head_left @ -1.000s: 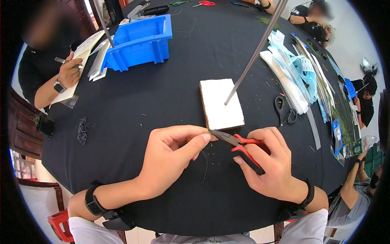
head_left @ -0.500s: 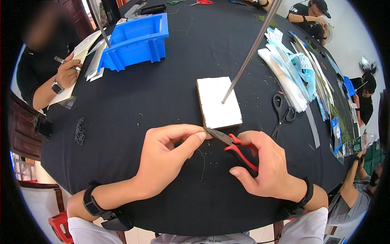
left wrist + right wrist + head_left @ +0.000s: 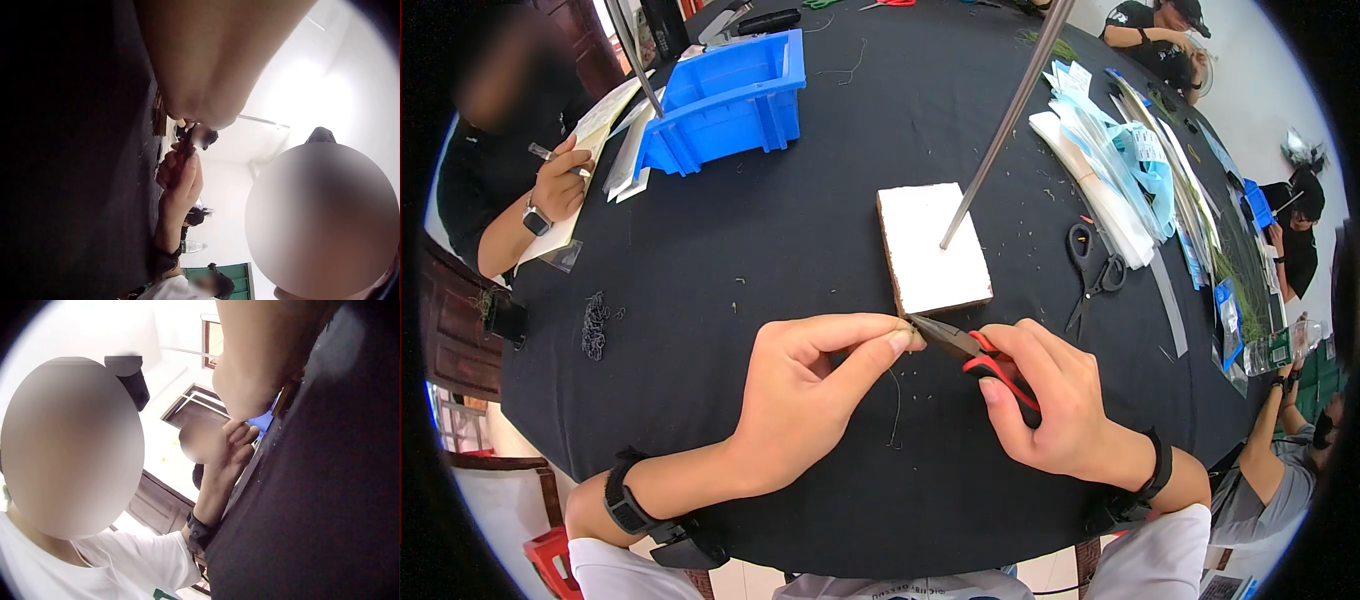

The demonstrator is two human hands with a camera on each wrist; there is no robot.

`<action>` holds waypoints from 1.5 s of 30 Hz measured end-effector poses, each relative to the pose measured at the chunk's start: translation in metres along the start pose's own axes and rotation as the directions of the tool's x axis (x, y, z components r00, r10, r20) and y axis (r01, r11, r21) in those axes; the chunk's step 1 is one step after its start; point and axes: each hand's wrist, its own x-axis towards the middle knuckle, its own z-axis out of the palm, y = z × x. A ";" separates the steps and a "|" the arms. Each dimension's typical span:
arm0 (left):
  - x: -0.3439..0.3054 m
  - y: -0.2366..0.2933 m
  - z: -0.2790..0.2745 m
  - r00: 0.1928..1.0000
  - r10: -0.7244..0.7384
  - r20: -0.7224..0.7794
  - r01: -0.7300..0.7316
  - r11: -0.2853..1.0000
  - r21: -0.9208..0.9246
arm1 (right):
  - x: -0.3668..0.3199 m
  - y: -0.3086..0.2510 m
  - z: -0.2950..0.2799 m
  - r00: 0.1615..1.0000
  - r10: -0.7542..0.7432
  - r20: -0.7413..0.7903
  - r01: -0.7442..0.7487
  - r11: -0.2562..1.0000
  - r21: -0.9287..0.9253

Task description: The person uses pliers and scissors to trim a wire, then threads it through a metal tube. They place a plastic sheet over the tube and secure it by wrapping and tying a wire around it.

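Observation:
My left hand (image 3: pixel 805 400) pinches something tiny between thumb and forefinger, mostly hidden by the fingertips. Beneath those fingers a thin dark strand (image 3: pixel 897 400) dangles over the black cloth. In my right hand (image 3: pixel 1060 405) are needle-nose pliers (image 3: pixel 948 338) with red and black handles; their tips meet the left fingertips. Just beyond the fingers lies a white-topped block (image 3: pixel 935 265) with brown sides, and a metal rod (image 3: pixel 1000 120) rises from it. The left wrist view shows the right hand (image 3: pixel 181 172) around the pliers, partly dark.
Black scissors (image 3: pixel 1090 275) lie right of the block, beside white and light-blue packets (image 3: pixel 1115 190). At the back left stands a blue bin (image 3: pixel 730 125). A dark tangle of strands (image 3: pixel 594 325) lies left. Other people sit around the table, one holding a pen (image 3: pixel 555 158).
The right hand loosened, spreading the plier handles, then squeezed them together again. The left hand kept its pinch. The whole head view shifted slightly.

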 end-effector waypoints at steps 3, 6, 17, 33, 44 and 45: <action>-0.001 0.001 0.001 1.000 0.011 -0.016 -0.011 0.999 0.040 | 0.000 -0.001 0.000 1.000 0.001 -0.004 -0.001 0.999 -0.041; -0.002 0.001 0.002 0.998 0.055 -0.030 -0.052 0.995 0.084 | 0.000 -0.002 0.001 1.000 -0.009 -0.014 0.008 0.998 -0.060; -0.003 0.003 0.003 0.996 0.090 -0.023 -0.085 0.983 0.164 | -0.003 -0.001 0.002 0.999 0.002 -0.032 -0.003 1.000 -0.031; -0.001 0.002 0.001 1.000 -0.009 -0.025 0.010 0.999 0.050 | 0.001 0.002 -0.001 0.999 0.046 0.015 -0.048 0.980 0.194; 0.004 0.007 -0.006 0.996 0.044 -0.078 -0.045 0.999 -0.011 | -0.002 0.005 -0.008 0.996 -0.054 0.071 0.057 0.997 -0.044; 0.004 0.007 -0.005 0.996 0.047 -0.074 -0.048 0.999 -0.020 | -0.002 0.004 -0.007 0.996 -0.064 0.065 0.070 0.994 -0.087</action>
